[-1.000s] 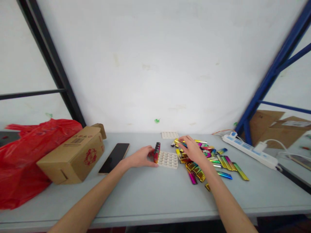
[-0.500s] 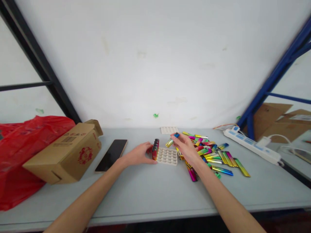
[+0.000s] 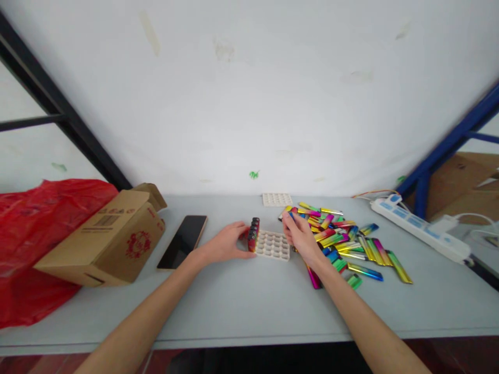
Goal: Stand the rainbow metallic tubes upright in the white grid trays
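"l hand [image 3: 225, 243]?"
"was round red lighters [image 3: 253, 236], upright at l edge of tray [image 3: 274, 245]; cdn't tell if fingers [image 3: 238, 226] gripped."
"r hand [image 3: 302, 238]?"
"was clamped on blue lighter [image 3: 291, 215] nr tray's r side."

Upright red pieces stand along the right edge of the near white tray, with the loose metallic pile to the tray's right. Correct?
The edge is wrong: the head view shows the upright red pieces along the left edge of the near white tray, with the loose metallic pile to the tray's right.
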A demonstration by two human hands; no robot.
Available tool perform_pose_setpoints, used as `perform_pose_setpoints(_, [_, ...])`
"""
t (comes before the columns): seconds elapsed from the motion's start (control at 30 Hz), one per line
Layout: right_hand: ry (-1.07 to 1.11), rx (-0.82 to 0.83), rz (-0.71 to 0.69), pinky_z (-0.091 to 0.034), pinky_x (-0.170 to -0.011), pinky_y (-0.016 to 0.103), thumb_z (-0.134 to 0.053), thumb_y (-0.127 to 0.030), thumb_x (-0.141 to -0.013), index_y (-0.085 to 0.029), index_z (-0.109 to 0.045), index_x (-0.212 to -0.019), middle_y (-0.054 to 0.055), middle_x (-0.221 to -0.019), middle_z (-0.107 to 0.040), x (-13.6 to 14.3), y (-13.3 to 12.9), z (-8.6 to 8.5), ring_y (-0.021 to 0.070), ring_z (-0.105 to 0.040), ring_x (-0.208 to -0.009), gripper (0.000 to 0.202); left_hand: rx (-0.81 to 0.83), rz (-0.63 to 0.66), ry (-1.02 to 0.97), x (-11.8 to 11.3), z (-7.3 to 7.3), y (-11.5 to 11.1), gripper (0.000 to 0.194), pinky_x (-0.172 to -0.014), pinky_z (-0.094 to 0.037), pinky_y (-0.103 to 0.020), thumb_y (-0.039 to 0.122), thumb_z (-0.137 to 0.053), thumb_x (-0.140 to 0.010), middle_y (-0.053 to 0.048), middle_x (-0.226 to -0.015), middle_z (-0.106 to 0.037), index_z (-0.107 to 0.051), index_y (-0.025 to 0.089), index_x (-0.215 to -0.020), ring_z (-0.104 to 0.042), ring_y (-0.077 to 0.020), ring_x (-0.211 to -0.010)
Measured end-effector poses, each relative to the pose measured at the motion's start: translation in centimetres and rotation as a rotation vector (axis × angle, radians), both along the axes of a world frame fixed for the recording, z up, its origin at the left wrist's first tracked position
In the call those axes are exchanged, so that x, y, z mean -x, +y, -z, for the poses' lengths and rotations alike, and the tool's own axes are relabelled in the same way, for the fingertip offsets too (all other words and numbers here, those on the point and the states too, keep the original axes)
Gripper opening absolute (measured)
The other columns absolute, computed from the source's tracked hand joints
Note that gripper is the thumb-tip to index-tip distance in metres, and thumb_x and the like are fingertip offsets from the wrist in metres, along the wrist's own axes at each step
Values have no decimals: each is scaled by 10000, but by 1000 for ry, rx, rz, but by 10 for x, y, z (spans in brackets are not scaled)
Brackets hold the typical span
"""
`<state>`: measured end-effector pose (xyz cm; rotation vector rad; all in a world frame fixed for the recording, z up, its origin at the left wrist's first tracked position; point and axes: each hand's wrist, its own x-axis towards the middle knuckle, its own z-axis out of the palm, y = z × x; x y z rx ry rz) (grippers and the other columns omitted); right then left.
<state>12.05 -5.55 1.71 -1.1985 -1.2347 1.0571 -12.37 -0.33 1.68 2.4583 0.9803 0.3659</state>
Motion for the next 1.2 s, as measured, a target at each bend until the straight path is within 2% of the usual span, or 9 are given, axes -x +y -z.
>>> perform_pose_setpoints(0.2, [-335, -159, 175, -280, -531, 291, -546, -625, -955, -238, -387, -578, -34, -543, -380, 2, -3, 4, 130, -367, -553, 564, -28, 12, -11, 0, 2, 0, 446, -927, -494, -384, 550, -803, -771, -84, -1050, -663, -670, 183, -987, -635, -294, -996])
perform_pose_setpoints(0.43, [-399, -217, 221, -269, -553, 289, -496, -474, -936, -240, -409, -602, -30, -556, -414, 7, -2, 2, 139, -399, -572, 417, -61, 10, 25, -2, 2, 1, 451, -893, -492, -378, 575, -784, -771, -78, -1023, -654, -658, 183, -955, -634, -294, -968])
perform_pose_setpoints(0.57, [-431, -230, 224, -278, -568, 289, -496, -480, -943, -237, -412, -597, -30, -556, -427, 7, -3, 1, 140, -411, -577, 431, -61, 2, 25, -2, 1, 2, 484, -873, -497, -376, 609, -785, -756, -81, -1017, -663, -665, 180, -946, -636, -293, -950])
perform_pose_setpoints(0.73, [-467, -289, 235, -270, -577, 291, -508, -577, -969, -232, -391, -591, -38, -552, -398, 9, -5, -4, 128, -384, -578, 525, -78, -6, 24, -4, 5, 5, 611, -895, -503, -392, 667, -825, -710, -115, -1063, -689, -676, 159, -1014, -647, -318, -989])
perform_pose_setpoints(0.83, [-474, -312, 233, -257, -574, 292, -501, -603, -962, -235, -368, -582, -40, -550, -373, 9, -5, -5, 125, -362, -574, 545, -88, -10, 19, -5, 8, 6, 607, -908, -508, -399, 667, -821, -720, -128, -1077, -699, -682, 156, -1017, -654, -331, -1008])
perform_pose_setpoints(1.03, [-528, -318, 261, -260, -588, 297, -486, -494, -915, -244, -371, -584, -36, -538, -396, 10, -3, -3, 135, -382, -571, 431, -115, 1, 29, -5, 9, 6, 592, -940, -515, -412, 647, -807, -749, -133, -1100, -702, -681, 157, -1055, -666, -334, -1032])
perform_pose_setpoints(1.2, [-572, -336, 245, -285, -614, 299, -461, -441, -927, -244, -390, -619, -28, -570, -444, 10, -3, -1, 150, -441, -598, 373, -146, 2, 51, -4, 8, 5, 594, -899, -526, -400, 689, -779, -758, -112, -1042, -692, -678, 166, -1020, -673, -323, -977])
